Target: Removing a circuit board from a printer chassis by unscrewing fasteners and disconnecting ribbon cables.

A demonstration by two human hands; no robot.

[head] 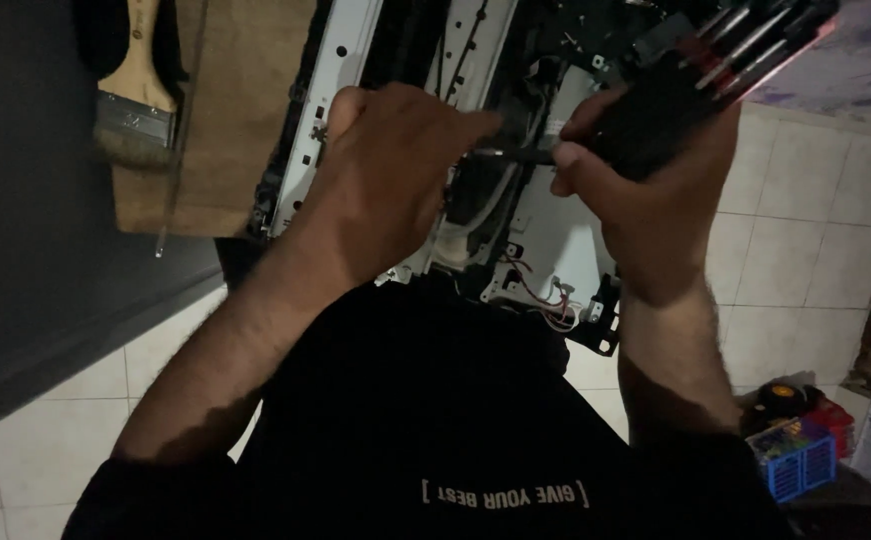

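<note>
The person leaned over an opened white appliance chassis [546,235], its plastic shell off and wiring bare. The left hand [386,185] was closed, fingers curled around something at the chassis edge that I could not make out. The right hand [656,190] gripped a black screwdriver set [716,65], its thumb and forefinger pinching a slim dark screwdriver shaft [516,155] that pointed toward the left hand. I judged the shaft stiff, light and a little slippery, best held near its thicker end; the chassis looked brittle and awkward, safest taken by its frame rather than the thin red and white wires [546,295]. I counted one chassis, one shaft in use, roughly six drivers in the set, one paintbrush [136,100] on a wooden board [226,110], and one blue crate [794,462] on the tiled floor [806,250].
</note>
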